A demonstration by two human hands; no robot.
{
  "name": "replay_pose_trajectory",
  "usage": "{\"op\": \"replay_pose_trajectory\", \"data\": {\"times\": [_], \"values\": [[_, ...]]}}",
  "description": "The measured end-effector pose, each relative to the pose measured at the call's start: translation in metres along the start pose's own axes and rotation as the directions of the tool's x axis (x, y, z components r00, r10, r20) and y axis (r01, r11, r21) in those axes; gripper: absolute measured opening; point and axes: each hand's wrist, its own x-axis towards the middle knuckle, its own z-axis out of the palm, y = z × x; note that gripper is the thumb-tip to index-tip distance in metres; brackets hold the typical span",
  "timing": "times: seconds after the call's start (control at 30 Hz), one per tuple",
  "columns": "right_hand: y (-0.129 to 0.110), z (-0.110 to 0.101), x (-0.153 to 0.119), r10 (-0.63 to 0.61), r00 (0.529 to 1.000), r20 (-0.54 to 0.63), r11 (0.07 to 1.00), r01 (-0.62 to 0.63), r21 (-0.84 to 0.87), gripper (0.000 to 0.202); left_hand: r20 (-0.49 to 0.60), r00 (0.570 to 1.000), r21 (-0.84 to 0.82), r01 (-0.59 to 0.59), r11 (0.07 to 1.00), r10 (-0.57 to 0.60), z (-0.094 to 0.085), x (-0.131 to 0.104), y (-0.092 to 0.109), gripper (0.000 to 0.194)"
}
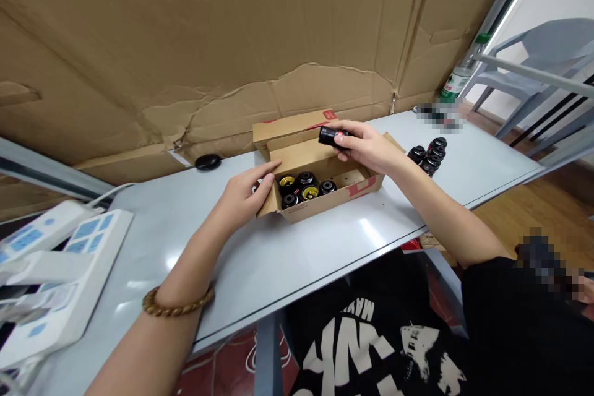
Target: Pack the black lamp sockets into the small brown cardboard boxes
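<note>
My right hand [369,145] is closed around a small black cylinder with a red label [330,137], held on its side above an open cardboard box [320,207]. My left hand [241,198] grips the box's left end, thumb on the side flap and fingers along the back edge. Inside the box, several black cylinders [307,179] stand upright in the left part, two of them showing yellow ends. Bare cardboard shows in the right part, partly behind my right hand. The long lid of the box leans open at the back.
Several more black cylinders [431,158] stand on the white table [250,272] at the right. A round black object [208,162] lies at the back left. Power strips [78,272] with cables cover the left end. A green-capped bottle [457,80] stands at the far right, before a grey chair [533,62].
</note>
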Motion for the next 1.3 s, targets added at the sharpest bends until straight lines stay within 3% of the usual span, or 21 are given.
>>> {"op": "replay_pose_trajectory", "data": {"times": [0.13,0.23,0.67,0.87,1.1,1.3], "values": [[-0.0020,0.0020,-0.0021,-0.105,0.994,-0.019,0.961,0.097,-0.258,0.038,-0.009,1.000,-0.015,0.012,1.000,-0.012,0.0002,-0.0001,0.0034,0.067],[-0.0029,0.0039,-0.0033,-0.137,0.990,-0.020,0.931,0.122,-0.343,0.040,-0.013,1.000,-0.017,0.016,1.000,-0.016,0.0008,0.0002,0.0045,0.066],[-0.0003,0.0052,-0.0028,-0.113,0.993,-0.014,0.954,0.105,-0.280,0.040,-0.012,1.000,-0.019,0.011,1.000,-0.011,0.0002,0.0009,0.0042,0.064],[-0.0026,0.0059,-0.0053,-0.146,0.989,0.011,0.925,0.141,-0.354,0.053,-0.005,1.000,-0.022,0.008,1.000,-0.008,-0.0002,0.0008,0.0041,0.067],[-0.0008,0.0042,-0.0059,-0.206,0.978,0.030,0.885,0.199,-0.421,0.047,-0.013,1.000,-0.021,0.004,1.000,-0.004,0.0004,0.0011,0.0020,0.065],[-0.0001,0.0045,-0.0046,-0.177,0.982,0.064,0.895,0.187,-0.405,0.043,-0.008,1.000,-0.012,0.023,1.000,-0.023,0.0007,0.0009,0.0030,0.065]]}}
